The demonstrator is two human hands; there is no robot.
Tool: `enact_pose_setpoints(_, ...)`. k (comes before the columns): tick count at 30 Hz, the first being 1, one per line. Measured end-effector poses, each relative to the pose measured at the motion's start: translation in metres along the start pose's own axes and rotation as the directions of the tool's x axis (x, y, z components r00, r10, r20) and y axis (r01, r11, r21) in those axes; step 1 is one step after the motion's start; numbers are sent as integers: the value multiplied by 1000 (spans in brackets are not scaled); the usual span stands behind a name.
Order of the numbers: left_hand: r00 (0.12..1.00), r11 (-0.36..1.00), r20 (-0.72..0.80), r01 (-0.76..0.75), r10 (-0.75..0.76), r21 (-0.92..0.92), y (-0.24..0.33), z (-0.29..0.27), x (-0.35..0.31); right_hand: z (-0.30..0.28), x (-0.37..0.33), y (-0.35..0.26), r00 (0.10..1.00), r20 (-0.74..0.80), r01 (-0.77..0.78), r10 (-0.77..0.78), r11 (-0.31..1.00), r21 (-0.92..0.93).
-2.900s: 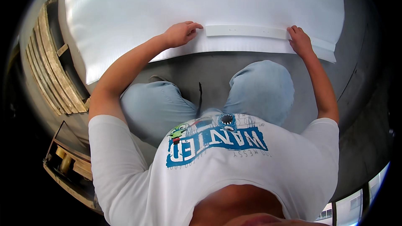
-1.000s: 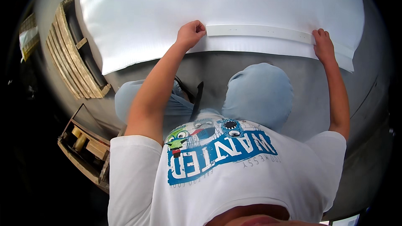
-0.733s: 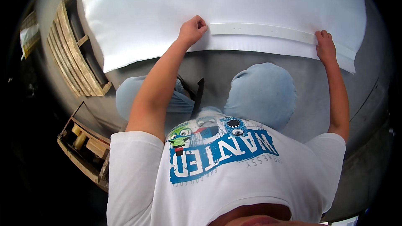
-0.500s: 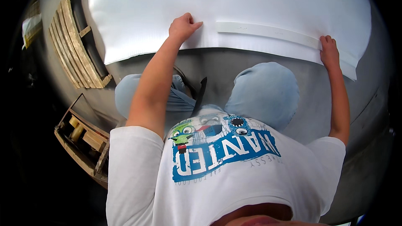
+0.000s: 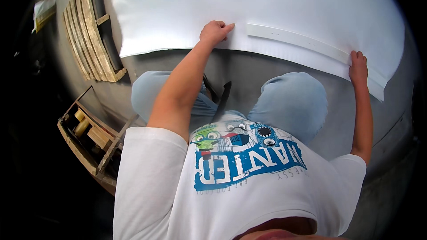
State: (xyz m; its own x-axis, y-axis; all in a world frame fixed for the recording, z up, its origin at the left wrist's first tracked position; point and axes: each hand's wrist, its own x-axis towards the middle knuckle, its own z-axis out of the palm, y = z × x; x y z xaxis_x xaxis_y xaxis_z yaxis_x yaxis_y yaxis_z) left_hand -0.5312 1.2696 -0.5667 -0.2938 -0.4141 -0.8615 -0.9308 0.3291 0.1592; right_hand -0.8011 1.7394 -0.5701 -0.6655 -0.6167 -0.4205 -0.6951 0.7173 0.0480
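Note:
A big white sheet (image 5: 178,13) with fine ribbing lies spread on the ground before my knees. Along its near edge rests a long flat white strip (image 5: 298,40), running slantwise to the right. My left hand (image 5: 215,33) is on the sheet, just left of the strip's left end and apart from it. Its fingers are curled and the thumb points right; what they hold, if anything, is hidden. At the strip's other end, my right hand (image 5: 358,66) has its fingers closed over the end.
A slatted wooden frame (image 5: 86,31) lies left of the sheet. Nearer me on the left stands a wooden box (image 5: 80,146) with wood pieces and a yellowish roll-like thing inside. A narrow dark object (image 5: 223,100) sticks up between my knees (image 5: 293,102). Grey floor (image 5: 178,60) borders the sheet.
The whole view has swung a little, so the sheet, strip and hands sit farther right in the picture. Both hands keep about the same places relative to the strip.

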Motion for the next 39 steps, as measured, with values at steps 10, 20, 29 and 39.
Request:
enact_pose_setpoints(10,996,996,-54,69,-66,58,16,1,-4,-7,1,3,999,24,23,-25,997,78)
enact_pose_setpoints(20,999,983,-24,38,-34,177,19,-5,-2,-44,-1,11,994,98,35,-44,995,89)
enact_pose_setpoints(29,989,887,50,-148,140,437,20,1,15,-213,49,-23,919,-388,158,-77,971,181)
enact_pose_setpoints(39,936,896,273,-307,223,320,17,-13,34,-228,250,-275,923,-205,82,324,357,931)
